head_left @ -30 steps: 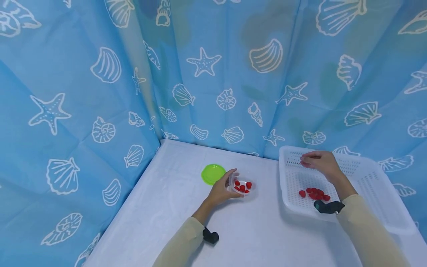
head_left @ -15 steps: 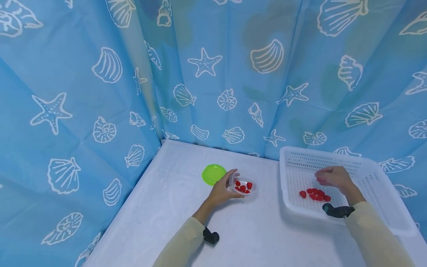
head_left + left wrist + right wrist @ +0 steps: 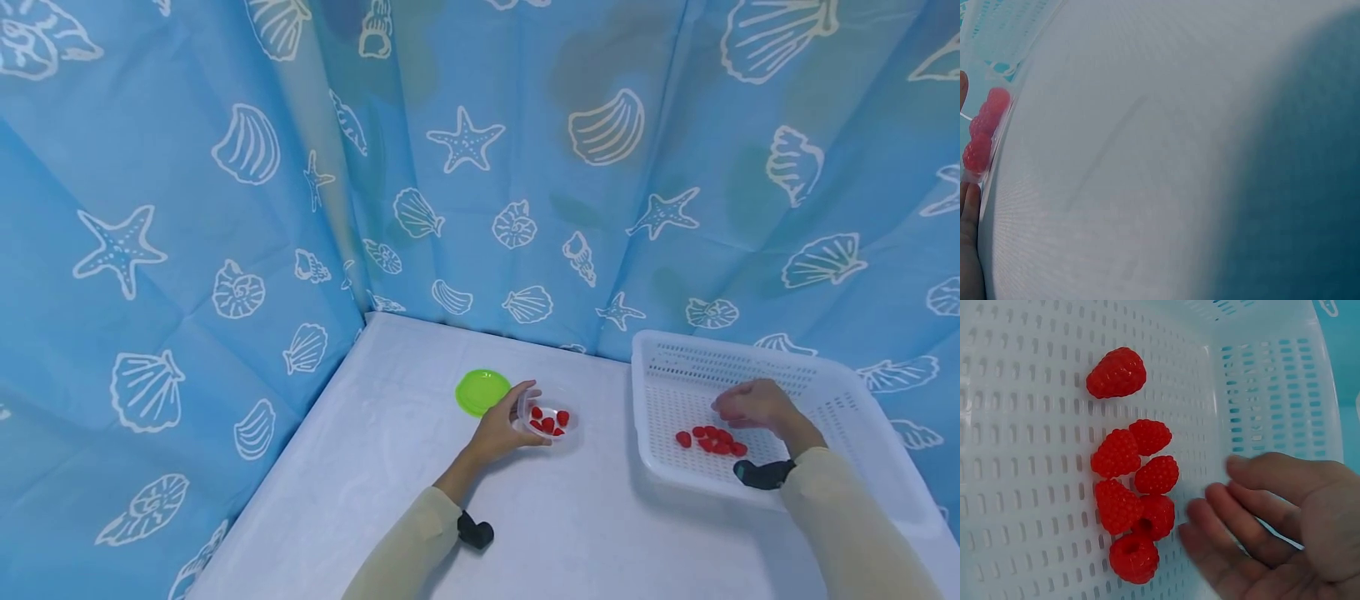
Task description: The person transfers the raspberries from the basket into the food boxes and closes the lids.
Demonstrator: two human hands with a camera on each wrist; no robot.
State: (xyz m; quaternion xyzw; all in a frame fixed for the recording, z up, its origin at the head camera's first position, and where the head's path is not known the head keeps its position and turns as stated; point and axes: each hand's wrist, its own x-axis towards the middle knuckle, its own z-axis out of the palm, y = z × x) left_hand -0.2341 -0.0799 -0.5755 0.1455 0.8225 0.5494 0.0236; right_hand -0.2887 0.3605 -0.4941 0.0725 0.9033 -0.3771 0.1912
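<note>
My left hand (image 3: 497, 430) grips a small clear plastic container (image 3: 573, 422) on the table, thumb and fingers round its sides. Several red raspberries (image 3: 548, 424) lie inside it; in the left wrist view these raspberries (image 3: 984, 128) show through the wall at the left edge. My right hand (image 3: 765, 408) hovers inside a white perforated basket (image 3: 642, 417). In the right wrist view that hand (image 3: 1285, 531) has its fingers spread loosely, with nothing between them. Beside its fingertips lies a cluster of raspberries (image 3: 1116, 454) on the basket floor, and one raspberry (image 3: 1117, 373) sits apart.
A round bright green lid (image 3: 481, 392) lies flat just left of the container. The white-covered table (image 3: 585, 525) reaches back to a blue curtain (image 3: 517, 108) printed with shells, which hangs behind and on the left. The basket's raised walls surround the right hand.
My right hand has moved from the basket's back left, rightward and nearer, to beside the raspberry cluster. The left hand and its container stay in place.
</note>
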